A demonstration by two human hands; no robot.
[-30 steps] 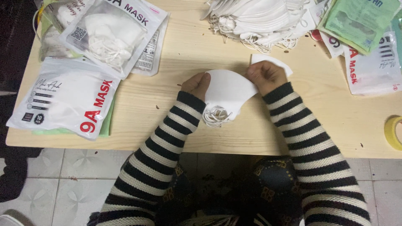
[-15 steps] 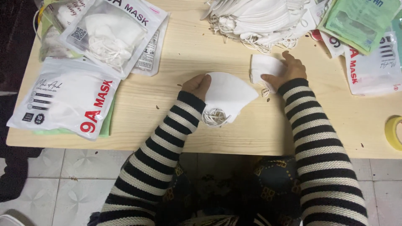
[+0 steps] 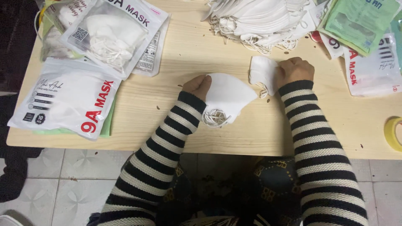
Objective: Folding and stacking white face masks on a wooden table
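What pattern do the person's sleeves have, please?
Black and white stripes on both sleeves, in the head view.

Left hand (image 3: 197,86) fingers tucked behind folded white mask (image 3: 228,97). Tape roll (image 3: 393,134) cut by right edge. Mask pile (image 3: 259,19) and green packets (image 3: 360,21) cropped at top.

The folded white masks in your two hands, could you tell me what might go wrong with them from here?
The left hand holds a stack of masks whose ear loops dangle loose near the table edge; they might snag or tangle. The right hand holds a single mask close to the big mask pile, whose loops could catch it.
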